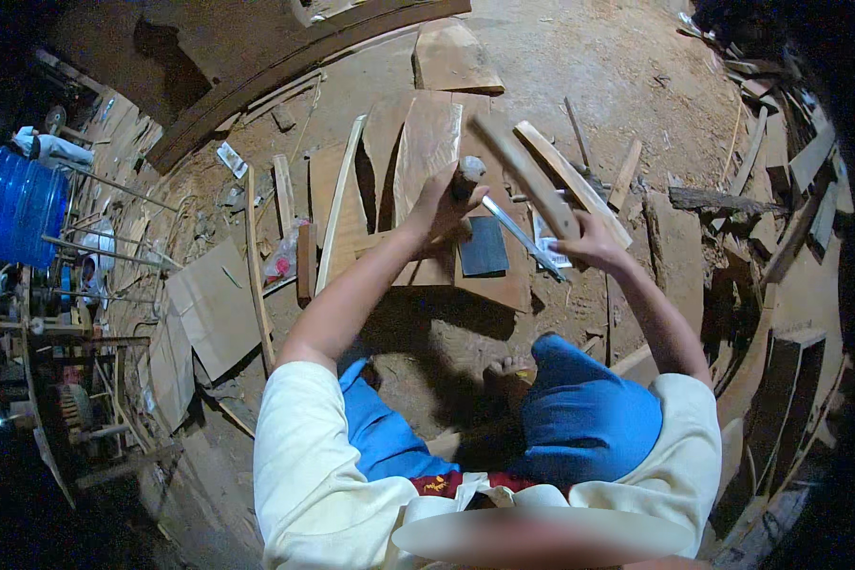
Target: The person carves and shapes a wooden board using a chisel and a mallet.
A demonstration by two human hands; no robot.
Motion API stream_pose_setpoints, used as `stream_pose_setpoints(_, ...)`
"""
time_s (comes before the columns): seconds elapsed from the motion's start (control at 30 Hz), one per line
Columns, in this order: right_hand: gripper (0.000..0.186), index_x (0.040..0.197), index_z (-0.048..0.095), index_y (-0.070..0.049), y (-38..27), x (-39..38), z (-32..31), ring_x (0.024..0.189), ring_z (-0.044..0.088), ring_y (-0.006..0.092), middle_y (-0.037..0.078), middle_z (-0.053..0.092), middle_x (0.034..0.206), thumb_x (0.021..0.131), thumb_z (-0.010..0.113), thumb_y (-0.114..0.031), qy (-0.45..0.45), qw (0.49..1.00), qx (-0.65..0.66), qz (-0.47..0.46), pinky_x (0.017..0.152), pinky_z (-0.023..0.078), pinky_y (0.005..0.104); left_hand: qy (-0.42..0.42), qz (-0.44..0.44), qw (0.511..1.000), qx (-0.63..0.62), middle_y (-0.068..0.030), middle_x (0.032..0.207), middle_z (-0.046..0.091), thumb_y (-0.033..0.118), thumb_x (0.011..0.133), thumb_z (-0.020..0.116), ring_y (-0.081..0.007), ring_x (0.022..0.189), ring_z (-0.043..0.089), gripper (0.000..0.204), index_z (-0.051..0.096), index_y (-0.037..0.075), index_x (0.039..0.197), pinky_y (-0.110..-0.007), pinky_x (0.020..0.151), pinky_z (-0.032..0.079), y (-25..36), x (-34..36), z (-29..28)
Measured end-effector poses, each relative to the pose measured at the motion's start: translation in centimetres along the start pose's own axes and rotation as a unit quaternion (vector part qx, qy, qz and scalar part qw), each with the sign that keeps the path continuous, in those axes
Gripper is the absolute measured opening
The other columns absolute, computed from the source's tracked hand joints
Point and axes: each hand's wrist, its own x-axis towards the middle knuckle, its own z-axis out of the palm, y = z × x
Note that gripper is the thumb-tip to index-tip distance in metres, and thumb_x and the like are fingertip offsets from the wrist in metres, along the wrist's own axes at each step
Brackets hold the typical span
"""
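My left hand [439, 199] is closed around a dark tool with a pale grey rounded top [472, 169], over pale-edged boards [418, 133]. My right hand [594, 245] grips the near end of a long wooden batten [518, 166], which slants up toward the middle boards. Between my hands a narrow silver metal strip [521, 237] runs diagonally; whether my left hand touches it I cannot tell. A dark grey rectangular sheet [483, 256] lies on the wood below it, and a small printed paper [545, 231] is partly hidden behind the strip.
Long offcuts [344, 199] lie left and right, with scrap wood piled [793, 209] at right. Cardboard [214, 313] lies at left, near a blue water jug [14, 204], metal rods and clutter. A thick dark beam [256, 85] crosses the back. My blue-clad knees frame the lower middle.
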Motion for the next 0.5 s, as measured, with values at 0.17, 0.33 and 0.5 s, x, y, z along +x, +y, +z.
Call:
stream_pose_setpoints(0.17, 0.052, 0.111, 0.043, -0.002, -6.5, -2.7, -1.5, 0.053, 0.053, 0.0108, 0.007, 0.055, 0.077, 0.065, 0.067, -0.009, 0.176, 0.949, 0.129, -0.229, 0.044, 0.044, 0.0249, -0.001, -0.023, 0.999, -0.049, -0.0155, 0.075, 0.055, 0.023, 0.077, 0.066, -0.0259, 0.066, 0.053, 0.032, 0.052, 0.003, 0.098, -0.033, 0.062, 0.044, -0.5, -0.3, -0.6)
stream_pose_setpoints(0.33, 0.053, 0.101, 0.05, -0.003, -9.0, -4.4, -0.6, 0.075, 0.057, 0.0211, 0.012, 0.056, 0.076, 0.056, 0.075, -0.013, 0.048, 0.957, -0.207, -0.198, 0.067, 0.046, 0.0367, -0.051, -0.011, 0.996, 0.077, -0.0134, 0.07, 0.056, 0.028, 0.076, 0.067, -0.0237, 0.063, 0.053, 0.033, 0.054, 0.001, 0.088, -0.036, 0.061, 0.044, -0.5, -0.9, -0.9)
stream_pose_setpoints(0.5, 0.049, 0.097, 0.049, -0.004, -9.8, -5.5, -1.5, 0.071, 0.057, 0.0187, 0.01, 0.059, 0.079, 0.056, 0.076, -0.01, 0.21, 0.935, -0.064, -0.279, 0.066, 0.046, 0.0307, -0.004, -0.016, 0.992, -0.127, -0.0111, 0.064, 0.048, 0.017, 0.077, 0.063, -0.0154, 0.059, 0.046, 0.022, 0.051, 0.004, 0.089, -0.032, 0.056, 0.042, -0.7, -1.5, -1.1)
